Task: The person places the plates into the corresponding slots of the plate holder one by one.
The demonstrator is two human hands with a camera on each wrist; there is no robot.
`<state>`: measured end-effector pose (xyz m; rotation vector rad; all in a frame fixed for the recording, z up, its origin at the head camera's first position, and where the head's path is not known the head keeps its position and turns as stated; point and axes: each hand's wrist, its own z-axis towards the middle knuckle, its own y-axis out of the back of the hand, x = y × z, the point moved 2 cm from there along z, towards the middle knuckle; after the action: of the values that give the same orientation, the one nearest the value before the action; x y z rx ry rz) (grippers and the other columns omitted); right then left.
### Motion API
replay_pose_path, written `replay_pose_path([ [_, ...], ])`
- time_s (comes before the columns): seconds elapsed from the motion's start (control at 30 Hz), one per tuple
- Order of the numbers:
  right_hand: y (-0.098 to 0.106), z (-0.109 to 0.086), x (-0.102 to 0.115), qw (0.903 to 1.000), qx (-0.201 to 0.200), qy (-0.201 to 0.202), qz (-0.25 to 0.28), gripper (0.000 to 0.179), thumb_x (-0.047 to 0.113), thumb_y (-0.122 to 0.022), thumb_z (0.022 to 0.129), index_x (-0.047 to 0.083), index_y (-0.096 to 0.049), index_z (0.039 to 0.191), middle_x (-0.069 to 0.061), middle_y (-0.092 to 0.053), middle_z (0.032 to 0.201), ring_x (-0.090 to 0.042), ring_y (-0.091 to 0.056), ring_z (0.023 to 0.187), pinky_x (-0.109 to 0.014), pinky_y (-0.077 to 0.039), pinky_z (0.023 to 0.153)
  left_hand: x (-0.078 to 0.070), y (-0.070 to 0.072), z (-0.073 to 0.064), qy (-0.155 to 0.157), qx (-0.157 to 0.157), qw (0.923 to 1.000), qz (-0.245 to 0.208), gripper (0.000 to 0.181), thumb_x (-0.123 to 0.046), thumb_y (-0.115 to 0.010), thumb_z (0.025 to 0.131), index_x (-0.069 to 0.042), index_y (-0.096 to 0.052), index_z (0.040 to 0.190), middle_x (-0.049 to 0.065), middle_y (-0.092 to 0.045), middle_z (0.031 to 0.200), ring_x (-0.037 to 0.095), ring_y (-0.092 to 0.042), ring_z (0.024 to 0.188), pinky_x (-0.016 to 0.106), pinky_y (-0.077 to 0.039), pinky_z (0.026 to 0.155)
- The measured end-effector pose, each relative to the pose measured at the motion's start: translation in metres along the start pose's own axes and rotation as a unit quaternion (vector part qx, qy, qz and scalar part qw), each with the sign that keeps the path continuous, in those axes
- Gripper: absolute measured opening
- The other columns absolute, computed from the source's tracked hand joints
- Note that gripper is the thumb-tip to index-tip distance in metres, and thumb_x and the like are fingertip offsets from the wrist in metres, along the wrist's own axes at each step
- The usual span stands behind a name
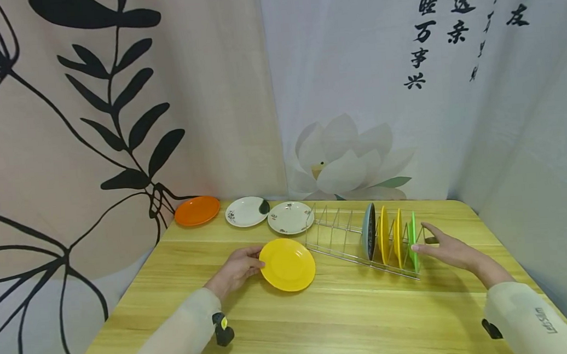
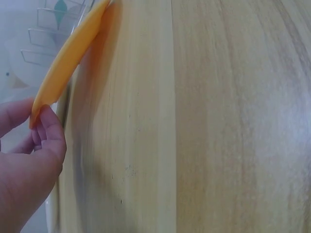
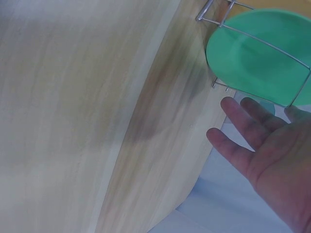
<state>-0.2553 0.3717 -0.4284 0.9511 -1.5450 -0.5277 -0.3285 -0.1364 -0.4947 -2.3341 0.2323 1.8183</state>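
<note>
My left hand (image 1: 240, 266) pinches the left rim of a yellow plate (image 1: 287, 265), raised a little over the table. In the left wrist view that plate (image 2: 68, 58) shows edge-on between thumb and fingers. A wire dish rack (image 1: 340, 250) stands to the right, holding upright plates: a blue-grey plate (image 1: 368, 231), two yellow plates (image 1: 383, 236) and a green plate (image 1: 413, 242) at the right end. Beside that end is my right hand (image 1: 449, 249), its fingers spread. The right wrist view has the hand (image 3: 286, 160) near the green plate (image 3: 262, 53), with nothing in its grasp.
Along the table's back edge lie an orange plate (image 1: 197, 211) and two white patterned plates, one (image 1: 244, 212) beside the other (image 1: 291, 218), the latter close to the rack's left end. A printed curtain (image 1: 218, 94) hangs behind the wooden table (image 1: 323, 328).
</note>
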Motion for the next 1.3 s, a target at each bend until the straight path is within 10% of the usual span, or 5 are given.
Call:
replay_pose_path([
  [0.43, 0.001, 0.001, -0.002, 1.0000, -0.001, 0.000, -0.004, 0.096, 0.056, -0.048, 0.099, 0.000, 0.005, 0.157, -0.044, -0.026, 0.147, -0.064, -0.032, 0.129, -0.075, -0.037, 0.092, -0.002, 0.017, -0.001, -0.013, -0.071, 0.9972, -0.022, 0.054, 0.015, -0.056, 0.085, 0.012, -0.049, 0.138, 0.020, -0.059, 0.121, 0.016, -0.060, 0.088, 0.024, -0.053, 0.071],
  [1.3, -0.001, 0.001, -0.002, 1.0000, -0.003, 0.007, 0.000, 0.096, 0.055, -0.049, 0.099, 0.001, 0.005, 0.157, -0.044, -0.029, 0.145, -0.063, -0.035, 0.127, -0.075, -0.038, 0.090, -0.001, -0.008, 0.005, -0.010, -0.021, 0.9988, -0.044, 0.053, 0.014, -0.059, 0.086, 0.008, -0.051, 0.138, 0.017, -0.058, 0.115, 0.019, -0.058, 0.087, 0.026, -0.053, 0.072],
])
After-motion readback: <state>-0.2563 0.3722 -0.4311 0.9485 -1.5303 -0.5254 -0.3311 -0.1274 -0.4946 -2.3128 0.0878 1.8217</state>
